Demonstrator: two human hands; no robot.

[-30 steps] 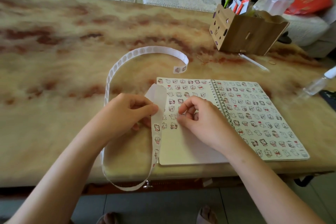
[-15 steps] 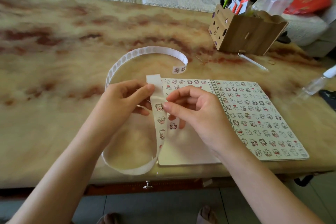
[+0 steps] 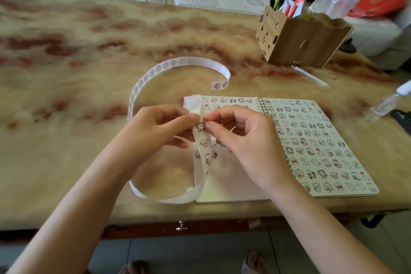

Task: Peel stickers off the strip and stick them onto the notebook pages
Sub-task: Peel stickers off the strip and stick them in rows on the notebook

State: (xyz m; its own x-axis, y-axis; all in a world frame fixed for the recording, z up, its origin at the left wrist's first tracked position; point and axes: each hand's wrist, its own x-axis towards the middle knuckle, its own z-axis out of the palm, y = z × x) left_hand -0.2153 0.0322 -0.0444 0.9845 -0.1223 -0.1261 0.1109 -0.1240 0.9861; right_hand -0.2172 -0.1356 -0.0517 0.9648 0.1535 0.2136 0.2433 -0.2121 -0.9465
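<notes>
Both hands on sticker strip (image 3: 201, 138) above notebook (image 3: 322, 151).
Left hand (image 3: 155, 129) pinches strip; right hand (image 3: 240, 138) fingertips pinch, apparently at a sticker.

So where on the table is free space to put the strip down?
The table is bare left of the strip, and between the strip and the pen box. It is crowded around the notebook and hands.

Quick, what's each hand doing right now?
Left hand: pinching the sticker strip.
Right hand: fingertips pinched at a sticker on the strip.
</notes>
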